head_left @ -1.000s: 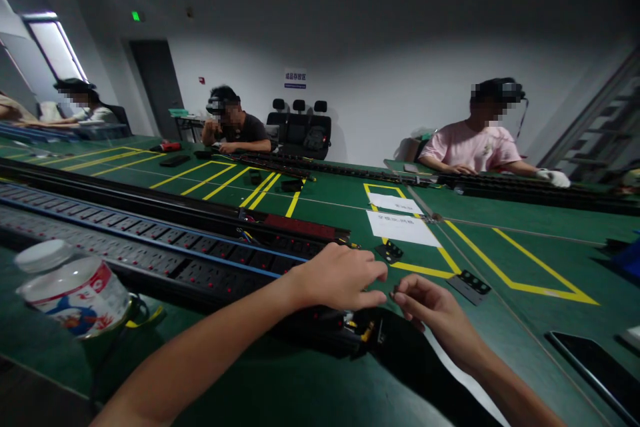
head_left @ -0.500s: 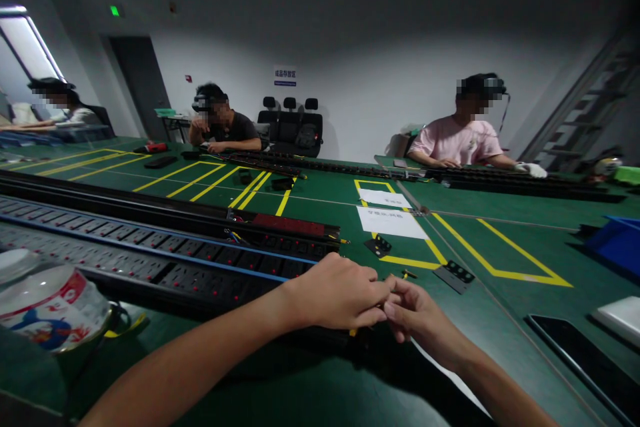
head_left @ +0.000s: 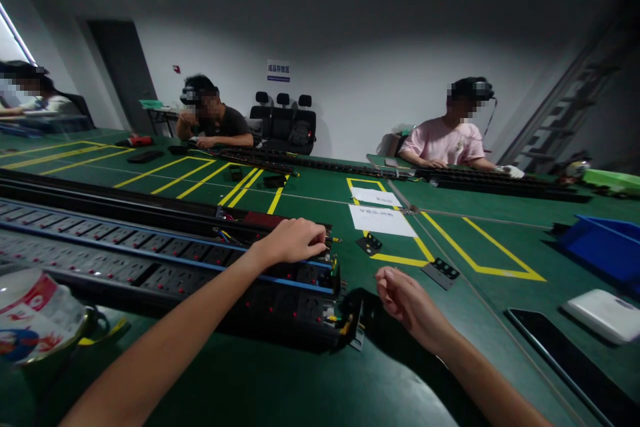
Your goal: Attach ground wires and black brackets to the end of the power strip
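Note:
My left hand (head_left: 294, 241) rests with curled fingers on the end of a long black power strip (head_left: 165, 260) that has rows of sockets and a blue stripe. Its fingertips touch the strip's top edge near some wires (head_left: 332, 240). My right hand (head_left: 403, 295) hovers to the right of the strip's open end (head_left: 347, 328), where coloured wires and a black end plate show. Its fingers are loosely curled and I see nothing in them.
Small black socket plates (head_left: 440, 271) (head_left: 369, 243) and white paper sheets (head_left: 381, 220) lie on the green table with yellow lines. A plastic bottle (head_left: 30, 313) lies at the left. A blue bin (head_left: 605, 247), a white box (head_left: 603, 313) and a dark panel (head_left: 575, 363) sit at the right. Other people sit across the table.
My hands were together over the strip's end. The left hand has moved away onto the top of the far strip edge, and the right has drawn back to the right. The view turned right.

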